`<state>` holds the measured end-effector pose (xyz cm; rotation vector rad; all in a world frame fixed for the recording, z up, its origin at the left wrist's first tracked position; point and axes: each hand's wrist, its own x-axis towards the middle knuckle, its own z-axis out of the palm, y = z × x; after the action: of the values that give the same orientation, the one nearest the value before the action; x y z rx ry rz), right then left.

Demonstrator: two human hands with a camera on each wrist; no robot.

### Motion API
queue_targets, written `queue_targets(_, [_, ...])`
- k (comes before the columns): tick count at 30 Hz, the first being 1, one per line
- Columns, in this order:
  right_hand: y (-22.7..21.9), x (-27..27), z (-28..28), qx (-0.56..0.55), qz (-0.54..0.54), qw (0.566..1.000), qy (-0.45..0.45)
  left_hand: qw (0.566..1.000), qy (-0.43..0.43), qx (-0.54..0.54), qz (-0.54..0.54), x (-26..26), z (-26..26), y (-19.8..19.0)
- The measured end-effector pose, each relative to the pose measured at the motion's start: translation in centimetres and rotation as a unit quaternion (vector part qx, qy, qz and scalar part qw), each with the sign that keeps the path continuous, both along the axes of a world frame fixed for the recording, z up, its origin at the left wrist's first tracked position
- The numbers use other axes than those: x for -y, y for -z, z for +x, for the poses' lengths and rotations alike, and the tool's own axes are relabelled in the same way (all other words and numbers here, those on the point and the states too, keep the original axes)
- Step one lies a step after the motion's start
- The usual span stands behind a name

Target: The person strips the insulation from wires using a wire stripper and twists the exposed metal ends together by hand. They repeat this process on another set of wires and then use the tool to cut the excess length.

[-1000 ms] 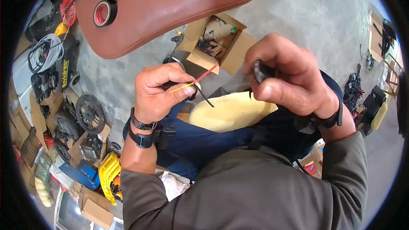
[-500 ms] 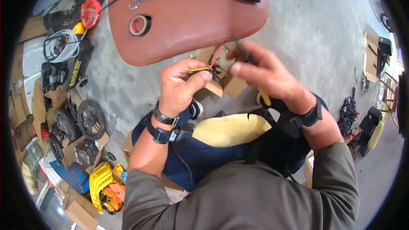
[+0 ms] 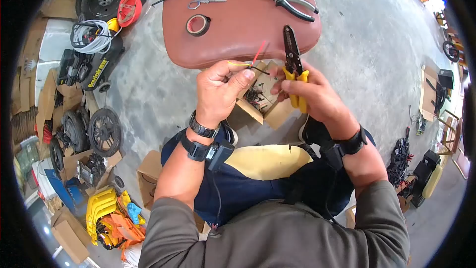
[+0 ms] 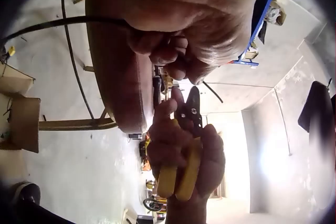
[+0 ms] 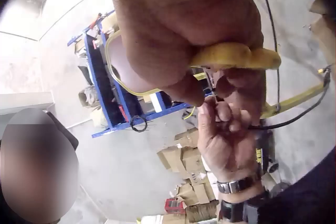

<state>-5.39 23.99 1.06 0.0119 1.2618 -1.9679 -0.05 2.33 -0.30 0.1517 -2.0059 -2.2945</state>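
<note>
In the head view the left hand (image 3: pixel 218 92) pinches a cable between thumb and index finger; a red wire (image 3: pixel 259 53), a yellow wire (image 3: pixel 237 63) and a black one fan out from the fingertips. To its right, the right hand (image 3: pixel 317 92) grips a wire stripper by its yellow handles (image 3: pixel 296 89), the dark jaws pointing up and away from the body. The tool stands a little apart from the wires. The left wrist view shows fingers wrapped about the yellow handles (image 4: pixel 189 174). From the left hand (image 5: pixel 228 140) a black cable (image 5: pixel 294 121) runs off in the right wrist view.
A brown padded seat (image 3: pixel 238 39) bears pliers (image 3: pixel 287 4), small scissors (image 3: pixel 206 0), a roll of black tape (image 3: pixel 198 25) and a black cable. Below it, an open cardboard box (image 3: pixel 250 110) holds wiring. Wheels, boxes and a red helmet-like item (image 3: pixel 129 10) lie at the left.
The dark object in the right hand a second ago is gone from it, and the yellow-handled stripper is now held there. The view has shifted, showing more of the seat; the left hand still pinches the wires.
</note>
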Motion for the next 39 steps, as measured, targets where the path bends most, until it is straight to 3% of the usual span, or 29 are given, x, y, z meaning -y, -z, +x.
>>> queue_targets(3, [1.3,0.0,0.0,0.004,0.074,0.991,-0.112,0.998,-0.013,0.005,-0.054,0.2,0.1,0.2])
queue_targets(8, [0.8,0.5,-0.6,-0.089,0.040,0.991,-0.088,0.999,-0.032,0.012,-0.029,0.1,0.1,0.2])
queue_targets(11, [2.2,0.6,-0.7,-0.091,0.078,0.986,-0.115,0.999,-0.030,0.018,-0.034,0.3,-0.2,0.4])
queue_targets(14, [1.1,0.3,-0.8,-0.037,0.048,0.988,-0.142,0.998,-0.032,0.004,-0.046,0.2,-0.5,0.3])
queue_targets(23, [0.5,-0.1,-1.1,-0.026,0.037,0.983,-0.181,0.997,-0.030,0.002,-0.070,-0.2,-0.8,0.3])
queue_targets(29, [2.3,0.1,-0.6,-0.060,0.032,0.984,-0.165,0.997,-0.012,0.001,-0.077,-0.5,-0.8,0.0])
queue_targets(30, [1.9,0.1,-0.6,-0.115,0.065,0.976,-0.171,0.996,-0.013,0.006,-0.086,-0.6,-0.7,-0.1])
queue_targets(33, [1.0,0.2,-0.6,-0.310,0.175,0.920,-0.165,0.997,-0.001,0.018,-0.076,-0.4,-0.3,-0.2])
queue_targets(35, [1.3,-0.1,-0.3,-0.465,0.262,0.835,-0.132,0.998,0.014,-0.003,-0.068,-0.2,-0.2,0.1])
queue_targets(38, [1.0,-0.4,-0.7,-0.604,0.347,0.711,-0.098,0.997,0.041,-0.045,-0.057,0.1,0.0,0.7])
queue_targets(39, [1.0,-0.4,-0.7,-0.616,0.355,0.697,-0.092,0.996,0.045,-0.050,-0.057,0.2,0.0,0.7])
